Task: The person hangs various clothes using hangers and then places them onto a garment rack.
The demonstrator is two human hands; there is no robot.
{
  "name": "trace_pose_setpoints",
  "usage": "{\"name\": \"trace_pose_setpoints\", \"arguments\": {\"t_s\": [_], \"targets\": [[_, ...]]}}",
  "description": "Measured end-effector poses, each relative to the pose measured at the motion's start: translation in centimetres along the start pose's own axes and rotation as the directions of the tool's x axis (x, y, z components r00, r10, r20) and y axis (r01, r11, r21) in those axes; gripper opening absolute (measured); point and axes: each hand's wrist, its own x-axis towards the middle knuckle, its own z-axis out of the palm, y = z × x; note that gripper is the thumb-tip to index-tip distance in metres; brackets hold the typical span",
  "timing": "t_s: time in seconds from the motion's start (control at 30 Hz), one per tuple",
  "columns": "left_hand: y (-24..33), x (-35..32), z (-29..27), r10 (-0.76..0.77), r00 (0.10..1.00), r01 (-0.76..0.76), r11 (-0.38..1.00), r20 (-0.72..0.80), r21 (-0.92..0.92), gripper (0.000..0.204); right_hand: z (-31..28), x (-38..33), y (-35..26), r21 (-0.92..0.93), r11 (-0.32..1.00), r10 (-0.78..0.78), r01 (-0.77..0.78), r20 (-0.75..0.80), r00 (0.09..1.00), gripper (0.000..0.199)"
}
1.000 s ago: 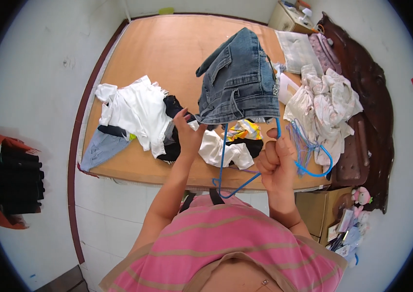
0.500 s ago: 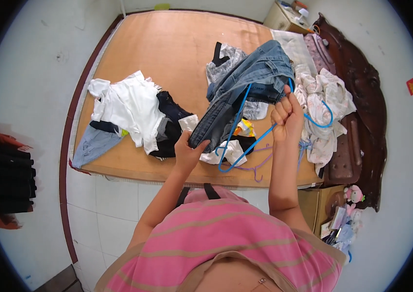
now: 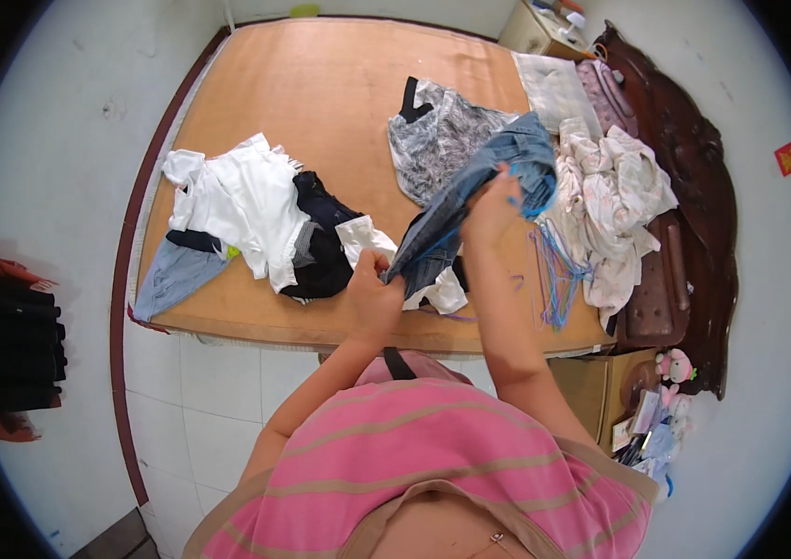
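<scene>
A pair of blue denim jeans (image 3: 521,149) hangs slantwise in front of me over the bed. My left hand (image 3: 375,293) pinches its lower left end between thumb and fingers. Farther up the denim, my right hand (image 3: 491,212) is closed around a blue hanger (image 3: 542,203), whose frame lies against the jeans and is mostly hidden by them and by the hand. Behind the jeans lies a grey patterned top (image 3: 447,140) with black trim. A white and black garment (image 3: 445,293) shows below the denim.
Left on the bed (image 3: 321,84) lie a white shirt (image 3: 246,205), black clothes (image 3: 326,265) and light blue denim (image 3: 181,275). Several coloured hangers (image 3: 559,279) lie at the right, beside a crumpled pale cloth (image 3: 614,200). A dark carved headboard (image 3: 694,149) edges the right side.
The jeans' upper part has dropped and come nearer, uncovering more of the grey top. My right hand has moved left against the denim, and the blue hanger now lies mostly behind it.
</scene>
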Motion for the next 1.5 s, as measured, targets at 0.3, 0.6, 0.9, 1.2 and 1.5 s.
{"name": "trace_pose_setpoints", "arguments": {"t_s": [0.3, 0.6, 0.9, 1.2, 1.5], "targets": [[1.5, 3.6, -3.5, 0.190, 0.982, -0.182, 0.905, -0.017, -0.384, 0.013, 0.4, -1.0, -9.6, -0.075, 0.705, 0.548, -0.705, 0.688, 0.475, 0.014], [-3.5, 10.4, -7.6, 0.556, 0.790, -0.410, 0.793, -0.259, 0.451, 0.073, 0.2, 1.7, -18.2, -0.538, 0.840, 0.514, -0.070, 0.749, 0.418, 0.025], [-5.9, 15.9, -10.1, 0.022, 0.968, -0.007, 0.998, 0.249, -0.059, 0.028, 1.6, 9.0, -23.7, -0.477, 0.877, 0.392, 0.051, 0.774, 0.497, 0.026], [-8.1, 14.1, -8.8, -0.156, 0.859, 0.261, 0.953, 0.488, -0.154, 0.025, 1.6, 15.6, -27.3, -0.534, 0.845, 0.454, 0.000, 0.717, 0.529, 0.029], [-15.2, 13.8, -8.0, -0.239, 0.910, 0.410, 0.645, 0.340, -0.645, 0.025, 1.0, 18.4, -26.2, -0.528, 0.836, 0.512, -0.150, 0.651, 0.560, 0.026]]}}
